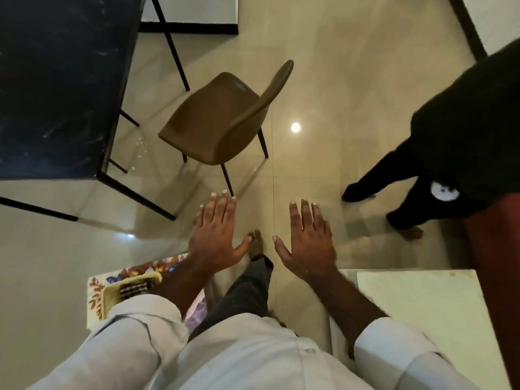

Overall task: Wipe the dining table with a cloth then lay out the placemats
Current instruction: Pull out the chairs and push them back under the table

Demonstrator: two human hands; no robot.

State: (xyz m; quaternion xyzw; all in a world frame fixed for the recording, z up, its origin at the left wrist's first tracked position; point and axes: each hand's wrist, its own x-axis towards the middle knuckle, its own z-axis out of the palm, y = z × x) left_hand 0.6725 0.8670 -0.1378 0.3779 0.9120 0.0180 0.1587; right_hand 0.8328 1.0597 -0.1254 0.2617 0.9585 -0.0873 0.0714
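Empty spread hands (261,237) beside table (56,80) corner.

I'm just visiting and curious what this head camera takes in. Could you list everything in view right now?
Dining table: one, dark top, black metal legs, upper left.
Chair: one, brown seat, black legs, beside the table, centre.
Floor: glossy beige tiles, with a ceiling light's reflection.
Patterned mat: one, floral, orange and purple, lower left.
Basket: one, pale yellow, on the mat; contents unclear.
Pale surface: one, whitish green, lower right.
Second person: one, black clothes, barefoot, right edge.
Left hand: open, empty, fingers spread.
Right hand: open, empty, fingers spread.
Sleeves: two, light grey, rolled up.
Own leg: dark grey trousers, bare foot, between the hands.
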